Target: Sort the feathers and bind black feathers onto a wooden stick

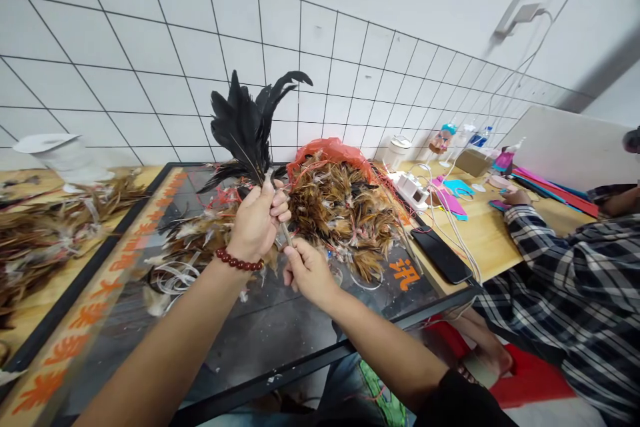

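My left hand, with a dark red bead bracelet on its wrist, is closed round the pale bound base of a black feather bunch. The feathers fan upward above the fist. Just below and to the right, my right hand pinches the lower end of a thin stick that runs down from the left fist. Behind my hands lies a heap of brown feathers, partly in a red plastic bag. More brown feathers and a white ring coil lie left of my wrist.
A dark board with a black frame covers the table before me. A phone, a white power strip and cables lie at the right. A person in a plaid shirt sits there. A wire grid stands behind.
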The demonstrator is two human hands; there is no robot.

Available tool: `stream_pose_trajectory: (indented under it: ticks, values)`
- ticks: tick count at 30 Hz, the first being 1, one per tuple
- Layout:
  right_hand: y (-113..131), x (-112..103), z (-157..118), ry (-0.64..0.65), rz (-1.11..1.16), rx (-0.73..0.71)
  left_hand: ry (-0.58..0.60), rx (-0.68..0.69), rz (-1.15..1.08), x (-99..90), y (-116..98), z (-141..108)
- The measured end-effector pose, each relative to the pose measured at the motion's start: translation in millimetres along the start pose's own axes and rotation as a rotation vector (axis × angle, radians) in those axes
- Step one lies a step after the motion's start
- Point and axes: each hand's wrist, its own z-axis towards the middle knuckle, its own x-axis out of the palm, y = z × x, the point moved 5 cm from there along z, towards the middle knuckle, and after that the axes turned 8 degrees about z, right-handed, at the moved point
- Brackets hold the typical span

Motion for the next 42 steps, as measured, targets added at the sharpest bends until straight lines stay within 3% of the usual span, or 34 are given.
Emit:
stream_pose_trajectory:
  ticks: [10,14,17,20,24,27,30,33,35,39,42]
  values:
    - [1.6,1.1,0.0,0.048,-0.078,-0.001,-0.156,0.011,0.115,-3.6,3.3,0.5]
    - [28.0,-25.9,5.8,-0.044,-0.202,-0.161,-0.191,0.033,0.052,-13.0,-14.3,4.1]
    - [59.5,-51.2,32.5,-0.024,-0.342,-0.193,-0.174,0.072,0.006,-23.8,-41.7,8.5]
    - [91.1,-60.2,83.5,0.04,-0.614,-0.2,-0.206,0.099,-0.021,-35.5,-68.0,10.6]
    - [102.8,-28.9,153.4,0.143,-0.98,-0.175,-0.243,0.079,-0.057,-45.4,-85.2,10.6]
    - [76.8,10.3,178.0,0.269,-1.156,-0.032,-0.236,0.069,-0.074,-48.1,-88.4,11.4]
    - [44.6,33.9,183.1,0.284,-1.228,0.078,-0.242,0.052,-0.073,-49.1,-88.2,13.4]
    - [26.1,33.3,186.2,0.261,-1.185,0.12,-0.246,0.035,-0.065,-50.3,-89.4,15.1]
    - [26.4,22.5,189.5,0.257,-1.03,0.115,-0.222,0.005,-0.054,-51.0,-90.4,16.0]
    - [50.6,-12.7,189.8,0.128,-0.521,0.125,-0.169,-0.057,-0.036,-54.3,-89.0,18.9]
    - [76.5,-35.1,181.1,-0.006,-0.27,0.084,-0.177,-0.079,-0.07,-57.6,-83.9,21.8]
